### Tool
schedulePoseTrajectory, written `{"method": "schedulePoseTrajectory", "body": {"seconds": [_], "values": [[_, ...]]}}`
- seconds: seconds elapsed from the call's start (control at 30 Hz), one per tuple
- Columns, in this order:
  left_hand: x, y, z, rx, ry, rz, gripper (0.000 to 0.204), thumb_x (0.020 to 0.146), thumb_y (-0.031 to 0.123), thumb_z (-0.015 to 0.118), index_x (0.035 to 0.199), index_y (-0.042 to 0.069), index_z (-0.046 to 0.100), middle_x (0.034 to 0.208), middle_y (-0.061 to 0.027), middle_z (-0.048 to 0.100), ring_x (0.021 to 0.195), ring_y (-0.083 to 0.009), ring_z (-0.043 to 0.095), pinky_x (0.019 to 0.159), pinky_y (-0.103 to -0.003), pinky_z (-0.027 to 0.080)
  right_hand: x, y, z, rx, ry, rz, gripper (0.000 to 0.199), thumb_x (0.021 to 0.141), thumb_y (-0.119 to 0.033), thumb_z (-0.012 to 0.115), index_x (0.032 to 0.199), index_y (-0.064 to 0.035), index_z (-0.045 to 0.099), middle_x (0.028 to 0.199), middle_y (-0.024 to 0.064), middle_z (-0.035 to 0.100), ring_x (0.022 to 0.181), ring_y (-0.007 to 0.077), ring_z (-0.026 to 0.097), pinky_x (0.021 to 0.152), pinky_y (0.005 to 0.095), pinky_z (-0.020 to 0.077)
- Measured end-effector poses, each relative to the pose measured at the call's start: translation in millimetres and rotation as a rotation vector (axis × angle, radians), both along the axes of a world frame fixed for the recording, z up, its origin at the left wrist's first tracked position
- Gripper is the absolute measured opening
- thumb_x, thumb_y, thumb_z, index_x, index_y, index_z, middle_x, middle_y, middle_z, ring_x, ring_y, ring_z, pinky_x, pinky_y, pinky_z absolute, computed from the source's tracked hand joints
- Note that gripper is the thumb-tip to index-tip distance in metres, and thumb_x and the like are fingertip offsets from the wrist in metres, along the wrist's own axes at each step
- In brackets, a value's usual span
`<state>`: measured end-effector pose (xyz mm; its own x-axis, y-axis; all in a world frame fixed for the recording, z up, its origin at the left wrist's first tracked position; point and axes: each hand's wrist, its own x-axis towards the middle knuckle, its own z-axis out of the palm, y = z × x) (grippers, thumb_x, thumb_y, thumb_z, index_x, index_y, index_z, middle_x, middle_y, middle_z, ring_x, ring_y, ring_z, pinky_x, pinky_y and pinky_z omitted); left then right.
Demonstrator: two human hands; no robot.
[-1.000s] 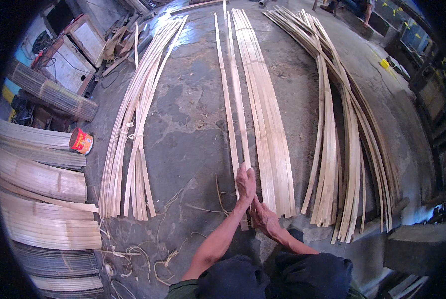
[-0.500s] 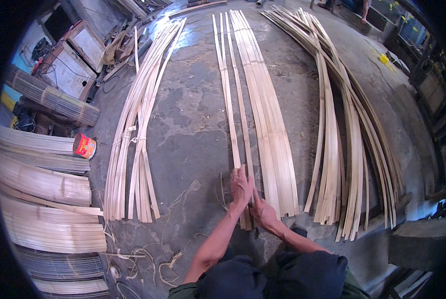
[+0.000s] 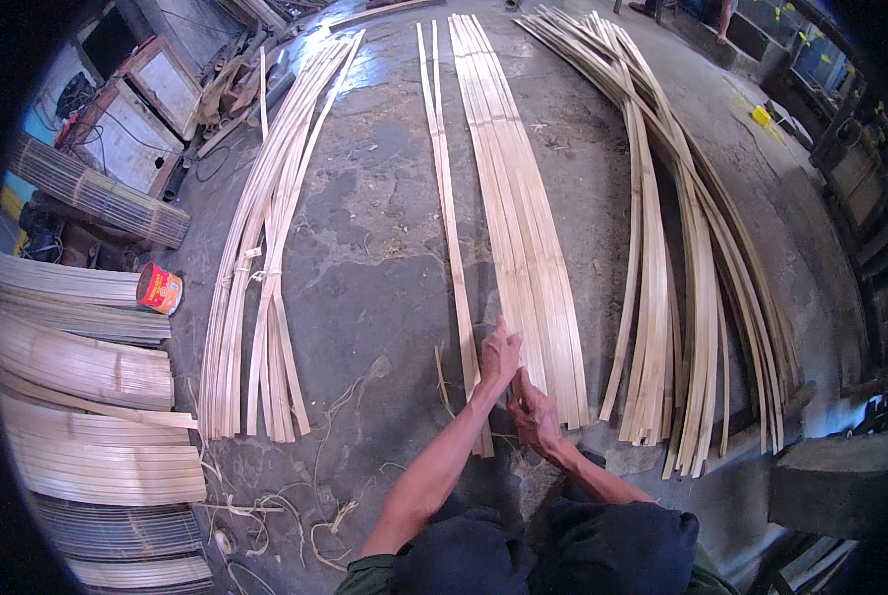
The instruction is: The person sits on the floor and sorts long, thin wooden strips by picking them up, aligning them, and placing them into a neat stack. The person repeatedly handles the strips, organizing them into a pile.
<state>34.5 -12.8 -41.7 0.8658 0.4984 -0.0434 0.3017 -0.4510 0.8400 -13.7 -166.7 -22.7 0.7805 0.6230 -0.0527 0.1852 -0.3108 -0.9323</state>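
Underfoot, the grey concrete floor (image 3: 384,258) is carrying everything here, and long pale bamboo strips are lying on it in separate groups running away from the person. The widest group, a loose fan of curved strips (image 3: 682,278), is spreading along the right side; a tied bundle of strips (image 3: 265,248) is lying well apart on the left. Stacks of flat woven bamboo panels (image 3: 77,397) are piling up at the far left edge, with a small red tin (image 3: 159,288) sitting just beside them.

Between the two outer groups, a neat flat row of strips (image 3: 523,228) is lying straight ahead, and just left of it two thin single strips (image 3: 446,198) are lying side by side.

The left hand (image 3: 500,354) is pressing down on the near end of that flat row (fingers spread and flat, not curled round anything), so the strips are stretching away from under the palm. The right hand (image 3: 533,412) is resting just behind it, closer to the body, touching the same near ends; whether its fingers are pinching a strip cannot be told.
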Motion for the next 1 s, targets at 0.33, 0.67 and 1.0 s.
{"method": "schedulePoseTrajectory", "body": {"seconds": [0.33, 0.67, 1.0], "values": [[-7, -5, -18, 0.185, 0.197, -0.011, 0.064, 0.089, 0.023, 0.061, 0.138, -0.010, 0.037, 0.116, -0.0295, 0.054, 0.106, -0.0431, 0.058, 0.086, -0.048, 0.048, -2, -4, 0, -0.261, -0.176, 0.073, 0.058, 0.090, -0.011, 0.058, 0.141, 0.0022, 0.034, 0.079, 0.0206, 0.059, 0.071, 0.0338, 0.061, 0.064, 0.0422, 0.0482], [-13, -2, -2, 0.196, 0.192, -0.084, 0.066, 0.091, 0.027, 0.061, 0.140, -0.009, 0.034, 0.115, -0.0267, 0.053, 0.105, -0.0435, 0.057, 0.086, -0.051, 0.048, 11, -3, 15, -0.555, -0.271, 0.197, 0.056, 0.090, -0.021, 0.059, 0.136, 0.0026, 0.039, 0.068, 0.0227, 0.063, 0.063, 0.0417, 0.063, 0.058, 0.0520, 0.0484], [-51, 36, 14, 0.409, 0.188, 0.225, 0.058, 0.084, 0.027, 0.066, 0.131, 0.001, 0.045, 0.115, -0.0225, 0.054, 0.106, -0.0386, 0.056, 0.086, -0.049, 0.047, -17, 3, 15, -0.268, -0.305, 0.210, 0.043, 0.092, -0.021, 0.057, 0.131, -0.0031, 0.050, 0.090, 0.0201, 0.064, 0.079, 0.0401, 0.063, 0.068, 0.0465, 0.0520]]}}
